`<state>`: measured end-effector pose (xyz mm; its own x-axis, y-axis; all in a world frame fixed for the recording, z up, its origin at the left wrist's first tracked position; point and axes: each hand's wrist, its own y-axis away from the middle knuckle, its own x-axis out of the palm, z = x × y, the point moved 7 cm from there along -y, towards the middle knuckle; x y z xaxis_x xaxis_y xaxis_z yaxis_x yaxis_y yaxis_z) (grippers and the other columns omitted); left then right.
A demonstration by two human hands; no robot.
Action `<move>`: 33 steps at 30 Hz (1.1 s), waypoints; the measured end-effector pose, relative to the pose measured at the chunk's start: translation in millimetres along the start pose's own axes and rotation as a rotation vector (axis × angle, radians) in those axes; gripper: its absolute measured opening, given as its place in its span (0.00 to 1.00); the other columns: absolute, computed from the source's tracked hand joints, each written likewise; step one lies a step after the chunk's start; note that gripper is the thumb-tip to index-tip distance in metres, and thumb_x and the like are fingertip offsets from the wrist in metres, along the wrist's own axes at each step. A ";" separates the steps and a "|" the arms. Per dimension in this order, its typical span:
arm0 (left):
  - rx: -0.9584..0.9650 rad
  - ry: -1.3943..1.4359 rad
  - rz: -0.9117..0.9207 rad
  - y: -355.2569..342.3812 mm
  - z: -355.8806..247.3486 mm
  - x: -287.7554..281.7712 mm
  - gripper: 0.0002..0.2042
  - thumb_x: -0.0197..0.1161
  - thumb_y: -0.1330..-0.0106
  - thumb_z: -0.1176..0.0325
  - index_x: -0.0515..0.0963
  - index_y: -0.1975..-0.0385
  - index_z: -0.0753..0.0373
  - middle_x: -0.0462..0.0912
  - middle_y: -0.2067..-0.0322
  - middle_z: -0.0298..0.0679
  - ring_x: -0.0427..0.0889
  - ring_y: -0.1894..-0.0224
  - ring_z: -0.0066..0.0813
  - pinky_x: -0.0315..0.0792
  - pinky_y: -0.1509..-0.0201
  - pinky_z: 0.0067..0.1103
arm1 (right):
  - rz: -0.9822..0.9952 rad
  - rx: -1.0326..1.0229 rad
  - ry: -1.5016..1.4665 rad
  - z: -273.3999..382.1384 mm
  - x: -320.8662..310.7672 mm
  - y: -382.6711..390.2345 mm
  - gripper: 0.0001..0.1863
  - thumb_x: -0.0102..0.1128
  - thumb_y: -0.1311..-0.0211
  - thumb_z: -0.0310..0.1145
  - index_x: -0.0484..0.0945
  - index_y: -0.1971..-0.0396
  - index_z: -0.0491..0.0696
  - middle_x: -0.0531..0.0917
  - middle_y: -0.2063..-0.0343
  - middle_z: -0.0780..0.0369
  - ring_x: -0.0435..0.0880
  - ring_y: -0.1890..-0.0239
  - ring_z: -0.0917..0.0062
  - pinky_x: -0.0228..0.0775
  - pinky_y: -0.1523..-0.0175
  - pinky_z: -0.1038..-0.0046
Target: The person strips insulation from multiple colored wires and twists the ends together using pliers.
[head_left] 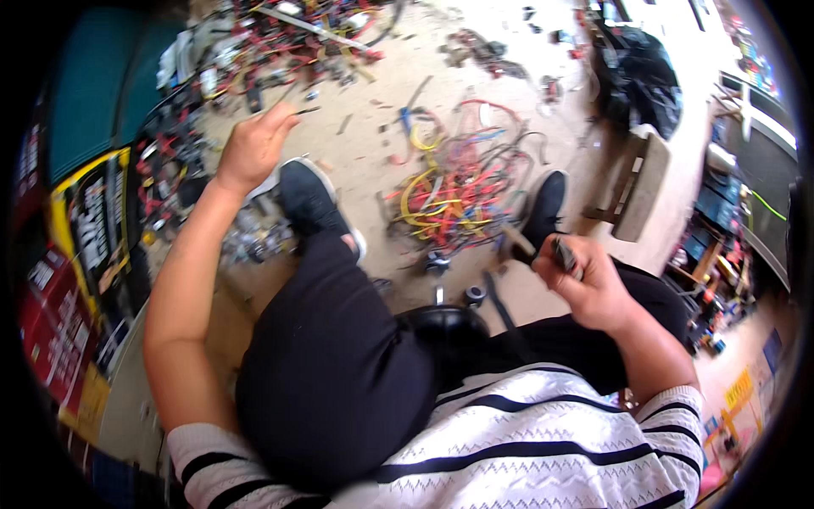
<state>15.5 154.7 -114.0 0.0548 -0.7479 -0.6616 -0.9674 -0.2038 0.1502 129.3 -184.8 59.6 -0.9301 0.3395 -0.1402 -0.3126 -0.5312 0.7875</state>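
My left hand (254,148) is raised above the left shoe, its fingers pinched on a small, thin dark piece (307,110). I cannot make out what kind of piece it is. My right hand (587,282), in front of the right knee, is wrapped round a tool with a dark handle (563,253). A flat tan end (518,241) shows beside that fist; blur hides the tool's exact kind. On the floor between my shoes lies a loose tangle of red, yellow and blue wires (458,191), apart from both hands.
A heap of cables and parts (297,42) covers the far left floor. A black plastic bag (640,81) and a wooden block (638,187) stand at the right. Boxes (59,314) line the left side. Beneath me is a black wheeled stool (445,324).
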 end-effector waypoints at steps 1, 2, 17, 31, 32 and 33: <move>0.031 0.027 0.006 0.5 -7.9 -6.1 0.06 0.55 0.30 0.69 0.76 0.62 0.65 0.80 0.71 0.51 0.81 0.66 0.51 0.73 0.64 0.32 | -0.013 0.011 0.061 -1.3 -5.7 -5.3 0.09 0.57 0.37 0.27 0.70 0.76 0.41 0.67 0.82 0.67 0.64 0.75 0.86 0.62 0.69 0.76; 0.064 0.054 0.014 -1.7 -20.5 -5.5 0.06 0.56 0.31 0.69 0.76 0.62 0.65 0.79 0.72 0.51 0.80 0.67 0.52 0.72 0.65 0.32 | 0.009 -0.007 0.010 -9.5 -3.2 -7.4 0.10 0.57 0.35 0.29 0.72 0.75 0.41 0.70 0.80 0.68 0.66 0.74 0.86 0.63 0.67 0.76; 0.555 0.499 0.231 -8.1 -217.5 74.6 0.15 0.62 0.36 0.56 0.77 0.60 0.61 0.80 0.65 0.41 0.80 0.61 0.41 0.73 0.56 0.32 | 0.150 0.281 -0.360 -39.4 1.1 -19.6 0.14 0.52 0.32 0.38 0.72 0.78 0.49 0.73 0.84 0.67 0.69 0.86 0.86 0.56 0.82 0.82; 0.516 0.384 0.251 4.4 -224.0 67.4 0.17 0.65 0.39 0.55 0.70 0.67 0.61 0.75 0.71 0.42 0.79 0.69 0.43 0.73 0.66 0.33 | 0.202 0.240 -0.387 -27.1 4.7 -16.9 0.12 0.55 0.32 0.36 0.73 0.76 0.48 0.71 0.84 0.68 0.68 0.82 0.87 0.56 0.79 0.82; 0.517 0.379 0.232 4.0 -225.2 67.2 0.17 0.66 0.40 0.55 0.70 0.65 0.61 0.74 0.71 0.41 0.78 0.69 0.42 0.72 0.66 0.33 | 0.200 0.245 -0.381 -23.6 6.1 -16.6 0.13 0.54 0.32 0.36 0.73 0.76 0.48 0.71 0.84 0.68 0.67 0.82 0.88 0.56 0.79 0.82; 0.518 0.374 0.215 3.4 -226.3 66.9 0.17 0.67 0.41 0.56 0.70 0.63 0.61 0.73 0.71 0.40 0.78 0.69 0.41 0.72 0.67 0.32 | 0.196 0.250 -0.375 -22.1 6.9 -16.2 0.13 0.54 0.32 0.36 0.73 0.76 0.48 0.71 0.84 0.68 0.67 0.83 0.88 0.56 0.79 0.82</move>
<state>71.9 -39.0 8.5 -0.1605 -0.9255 -0.3432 -0.9548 0.2337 -0.1837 123.7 -191.0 32.7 -0.8186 0.5325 0.2150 -0.0397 -0.4260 0.9039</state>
